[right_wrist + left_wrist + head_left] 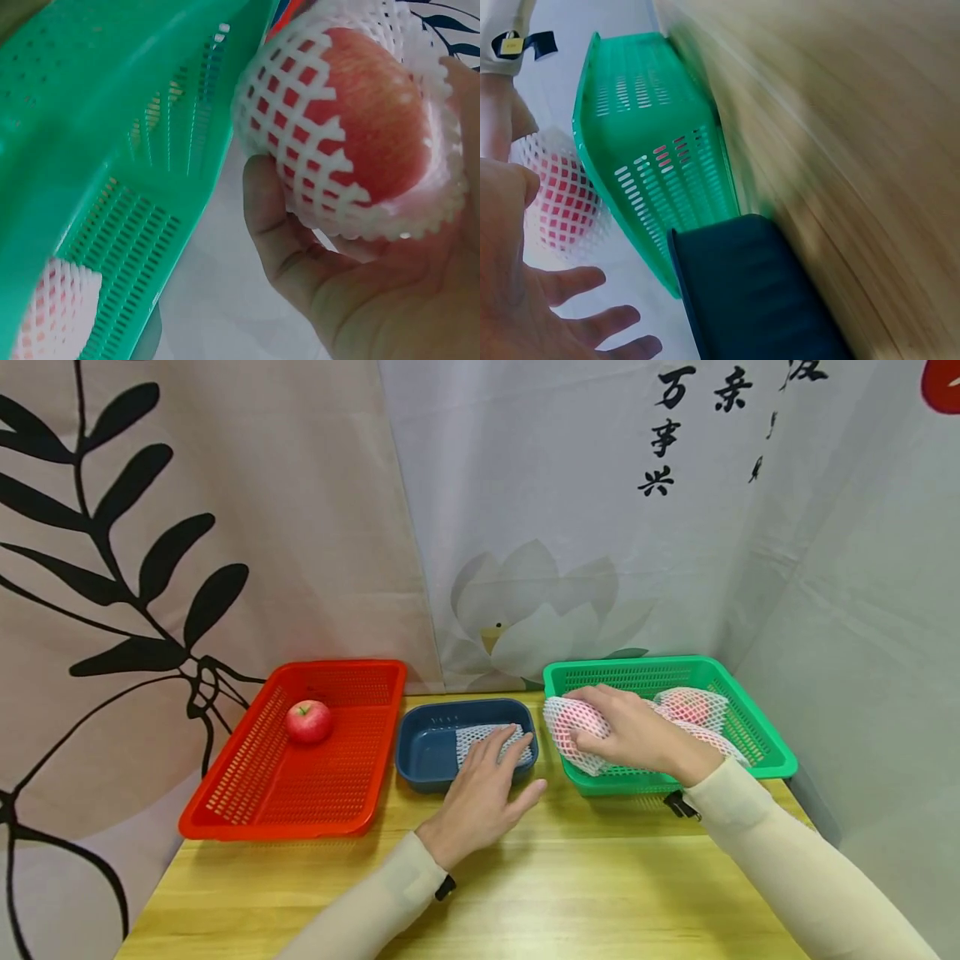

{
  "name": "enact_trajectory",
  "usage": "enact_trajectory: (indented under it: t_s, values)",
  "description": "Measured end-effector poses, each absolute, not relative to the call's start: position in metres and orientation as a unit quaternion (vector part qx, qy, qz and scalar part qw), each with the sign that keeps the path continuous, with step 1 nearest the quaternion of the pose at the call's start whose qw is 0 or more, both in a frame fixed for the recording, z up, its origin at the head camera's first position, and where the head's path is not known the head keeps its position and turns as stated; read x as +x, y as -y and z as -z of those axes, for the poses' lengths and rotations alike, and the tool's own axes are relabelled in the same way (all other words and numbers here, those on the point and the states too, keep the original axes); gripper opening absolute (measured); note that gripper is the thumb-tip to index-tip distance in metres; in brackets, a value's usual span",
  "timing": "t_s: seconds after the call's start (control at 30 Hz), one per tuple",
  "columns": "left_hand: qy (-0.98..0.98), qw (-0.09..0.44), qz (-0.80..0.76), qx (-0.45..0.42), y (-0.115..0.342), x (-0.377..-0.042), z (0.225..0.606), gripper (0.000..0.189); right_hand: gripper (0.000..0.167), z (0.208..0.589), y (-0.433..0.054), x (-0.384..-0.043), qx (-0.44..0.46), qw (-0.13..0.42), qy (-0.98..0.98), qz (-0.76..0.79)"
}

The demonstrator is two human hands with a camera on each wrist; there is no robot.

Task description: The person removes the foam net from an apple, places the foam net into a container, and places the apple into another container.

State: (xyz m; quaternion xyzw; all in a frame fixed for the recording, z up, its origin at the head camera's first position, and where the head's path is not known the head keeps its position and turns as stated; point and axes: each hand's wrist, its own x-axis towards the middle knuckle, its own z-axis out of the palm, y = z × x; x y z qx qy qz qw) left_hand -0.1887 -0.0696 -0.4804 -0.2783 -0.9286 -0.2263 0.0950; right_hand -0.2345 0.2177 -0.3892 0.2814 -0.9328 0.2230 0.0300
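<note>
A red apple in a white foam net (576, 733) is gripped by my right hand (626, 731) over the left end of the green basket (600, 783). In the right wrist view, part of the apple (382, 112) shows bare through the net's opening, with thumb and fingers around it. My left hand (483, 793) is spread, fingers extended, above the front right of the dark blue tray (427, 747), holding nothing. An empty foam net (472, 739) lies in that tray, partly hidden by the fingers. From the left wrist view, the netted apple (566, 199) appears beyond the left hand.
More netted apples (693, 706) lie in the green basket, partly behind the right hand. At the left, a red basket (337, 793) holds one bare apple (309, 722). All three containers stand along the back of the wooden table (570, 893), before a printed cloth (315, 527).
</note>
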Motion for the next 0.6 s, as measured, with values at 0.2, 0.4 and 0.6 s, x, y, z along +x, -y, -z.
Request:
enact_trajectory:
  t_s: [0.2, 0.4, 0.6]
  values:
    - [0.926, 0.104, 0.229, -0.28, 0.078, -0.185, 0.481, 0.075, 0.061, 0.395, -0.208, -0.227, 0.277, 0.035, 0.932, -0.233]
    - [0.926, 0.112, 0.228, -0.278, 0.087, -0.182, 0.483, 0.075, 0.061, 0.401, -0.199, -0.223, 0.291, 0.041, 0.922, -0.251]
    - [0.928, 0.111, 0.232, -0.27, 0.095, -0.179, 0.485, 0.073, 0.06, 0.405, -0.192, -0.218, 0.307, 0.055, 0.91, -0.273]
